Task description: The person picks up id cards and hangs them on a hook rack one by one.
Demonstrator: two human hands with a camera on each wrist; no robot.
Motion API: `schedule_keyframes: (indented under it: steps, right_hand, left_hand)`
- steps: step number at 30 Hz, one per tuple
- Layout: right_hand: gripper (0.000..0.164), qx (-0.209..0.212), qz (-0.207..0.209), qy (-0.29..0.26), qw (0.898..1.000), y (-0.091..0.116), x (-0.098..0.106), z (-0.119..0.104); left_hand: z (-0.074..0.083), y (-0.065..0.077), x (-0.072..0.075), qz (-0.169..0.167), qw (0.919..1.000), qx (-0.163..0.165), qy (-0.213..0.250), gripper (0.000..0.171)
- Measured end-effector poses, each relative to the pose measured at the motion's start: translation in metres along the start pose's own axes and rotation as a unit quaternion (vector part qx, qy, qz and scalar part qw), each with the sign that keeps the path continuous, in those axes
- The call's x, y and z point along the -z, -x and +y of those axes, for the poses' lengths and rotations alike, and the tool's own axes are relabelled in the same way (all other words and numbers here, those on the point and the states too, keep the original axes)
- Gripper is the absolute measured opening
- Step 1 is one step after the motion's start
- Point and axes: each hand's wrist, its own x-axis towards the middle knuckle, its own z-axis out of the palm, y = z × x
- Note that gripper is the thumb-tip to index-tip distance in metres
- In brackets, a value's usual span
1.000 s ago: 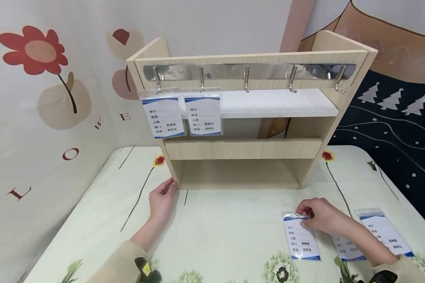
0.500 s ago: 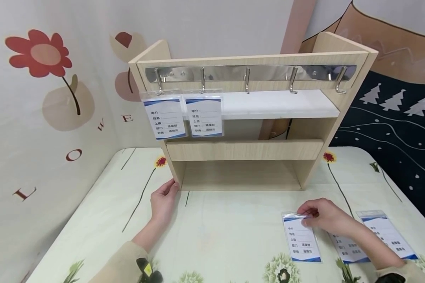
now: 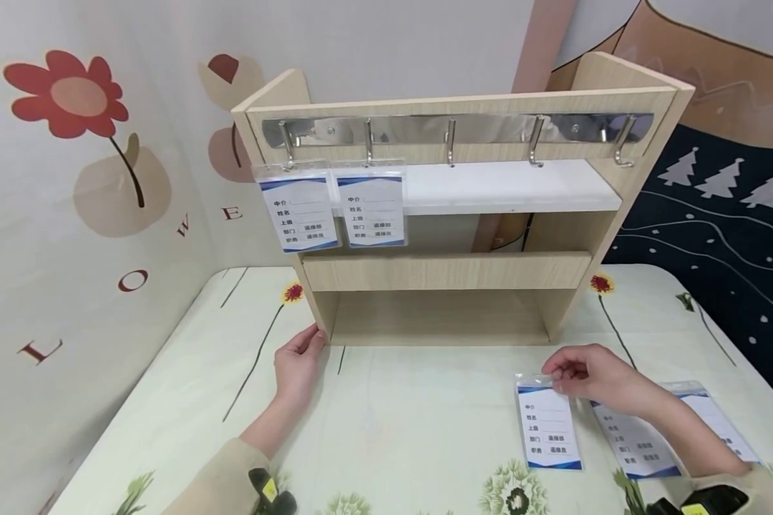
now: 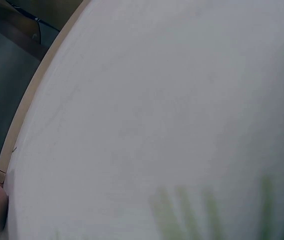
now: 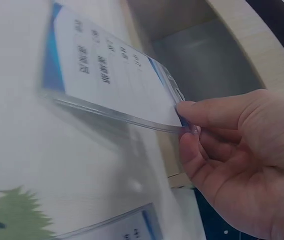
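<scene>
In the head view my right hand [image 3: 602,379] pinches the top right corner of a clear badge holder [image 3: 550,429] with a white and blue card inside. The right wrist view shows that badge [image 5: 117,75] tilted off the cloth, its shadow below, between thumb and fingertips. My left hand [image 3: 299,365] holds the lower left front corner of a small wooden shelf [image 3: 447,273]. Little of that hand appears in the left wrist view. Two matching badges, a left one [image 3: 300,214] and a right one [image 3: 371,211], hang on the two leftmost hooks of the metal hook strip [image 3: 412,131].
Two more badges lie on the right, a nearer one [image 3: 640,443] and a farther one [image 3: 715,422], both partly behind my right forearm. A flower-print cloth [image 3: 412,415] covers the table. Hooks to the right, such as the middle hook [image 3: 450,143], carry no badge.
My right hand has raised the badge slightly off the cloth, its top edge moving up toward the shelf. The left hand stays at the shelf's corner.
</scene>
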Motion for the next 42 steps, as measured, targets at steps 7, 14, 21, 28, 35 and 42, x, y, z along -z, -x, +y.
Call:
schedule_keyframes:
  steps: [7, 14, 21, 28, 35, 42]
  right_hand:
    - [0.024, 0.015, -0.012, -0.010, 1.000, 0.000, 0.003, -0.001]
    - [0.022, 0.033, 0.006, -0.023, 0.999, -0.001, 0.001, -0.002]
    - [0.021, 0.055, 0.019, -0.028, 0.998, -0.003, 0.000, -0.006]
    - [0.022, 0.050, 0.014, -0.036, 0.998, -0.003, 0.000, -0.012]
    - [0.022, 0.083, 0.014, -0.047, 0.995, 0.001, 0.001, -0.028]
    - [0.021, 0.101, 0.051, -0.024, 0.993, 0.000, 0.003, -0.048]
  left_hand:
    - [0.003, 0.001, 0.000, -0.001, 1.0000, -0.002, -0.001, 0.032]
    - [0.005, 0.000, -0.001, -0.003, 1.0000, -0.003, 0.000, 0.031]
    - [0.005, 0.001, 0.000, -0.007, 1.0000, -0.003, 0.001, 0.031]
    - [0.004, 0.001, -0.001, -0.007, 0.9999, -0.004, 0.009, 0.031]
    - [0.003, 0.000, 0.000, -0.009, 1.0000, 0.000, 0.001, 0.032]
    - [0.002, 0.001, -0.001, -0.008, 1.0000, -0.002, 0.001, 0.031]
